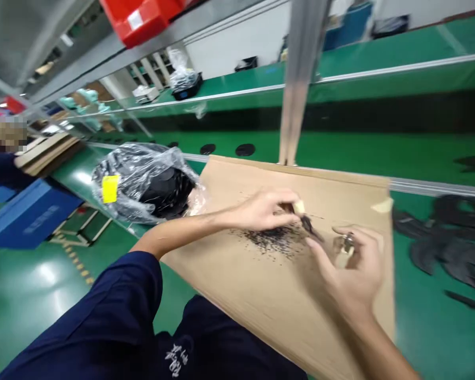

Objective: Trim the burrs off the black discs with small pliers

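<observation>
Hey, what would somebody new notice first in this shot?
Most striking is the scatter of black specks in the middle of a cardboard sheet, with the left hand pinching a small tool above it, beside the right hand. To the left, a clear plastic bag with a yellow label sits on the green bench. A red bin stands overhead.

Bright, pretty flat light, looks like it's coming from overhead. Hot glare spots on the green floor (45, 273) and shiny highlights all over the plastic bag (142, 182), only faint shadows on the cardboard sheet (253, 311). Wide-angle warp bends the shelf rail (103, 55) near the edge, and the black pieces (451, 237) on the right are smeared with blur.
</observation>
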`<state>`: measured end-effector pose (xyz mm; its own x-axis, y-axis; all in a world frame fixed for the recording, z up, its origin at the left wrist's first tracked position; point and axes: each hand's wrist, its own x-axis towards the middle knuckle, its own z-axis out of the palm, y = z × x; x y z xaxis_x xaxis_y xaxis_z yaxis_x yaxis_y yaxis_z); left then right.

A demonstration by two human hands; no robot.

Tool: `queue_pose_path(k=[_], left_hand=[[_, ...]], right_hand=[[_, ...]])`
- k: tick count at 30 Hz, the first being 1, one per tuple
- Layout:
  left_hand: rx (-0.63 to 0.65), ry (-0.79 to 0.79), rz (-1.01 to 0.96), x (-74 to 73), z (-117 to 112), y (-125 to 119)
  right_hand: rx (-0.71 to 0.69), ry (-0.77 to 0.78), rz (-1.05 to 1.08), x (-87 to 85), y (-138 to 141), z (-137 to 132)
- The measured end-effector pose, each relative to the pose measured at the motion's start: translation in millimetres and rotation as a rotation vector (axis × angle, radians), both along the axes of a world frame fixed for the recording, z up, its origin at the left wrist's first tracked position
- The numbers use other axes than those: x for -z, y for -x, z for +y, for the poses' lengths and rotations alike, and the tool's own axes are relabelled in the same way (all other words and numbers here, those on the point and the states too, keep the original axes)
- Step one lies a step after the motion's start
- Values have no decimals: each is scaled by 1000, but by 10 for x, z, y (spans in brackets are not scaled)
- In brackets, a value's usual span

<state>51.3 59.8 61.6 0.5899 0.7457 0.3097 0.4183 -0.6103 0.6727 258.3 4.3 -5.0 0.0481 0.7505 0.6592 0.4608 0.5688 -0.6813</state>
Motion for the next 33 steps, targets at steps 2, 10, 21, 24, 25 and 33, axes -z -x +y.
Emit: queue_pose_path(k=[2, 10, 21, 24, 25, 33], left_hand=[[7, 107, 8, 76, -279, 143], [-590, -109, 799, -18, -607, 1453], [-1025, -125, 276, -197, -726, 2179], [-857, -104, -135, -152, -658, 1896], [-798, -93, -214, -109, -623, 1753], [-357, -743, 42, 340, -601, 503]], right_hand=[[-241, 122, -17, 19, 63, 12], [-248, 451, 45, 12, 167, -29], [-216, 715, 174, -48, 182, 27], [-289, 819, 274, -50, 170, 16], [-313, 848, 311, -53, 170, 3], [-396, 1079, 657, -49, 236, -127]])
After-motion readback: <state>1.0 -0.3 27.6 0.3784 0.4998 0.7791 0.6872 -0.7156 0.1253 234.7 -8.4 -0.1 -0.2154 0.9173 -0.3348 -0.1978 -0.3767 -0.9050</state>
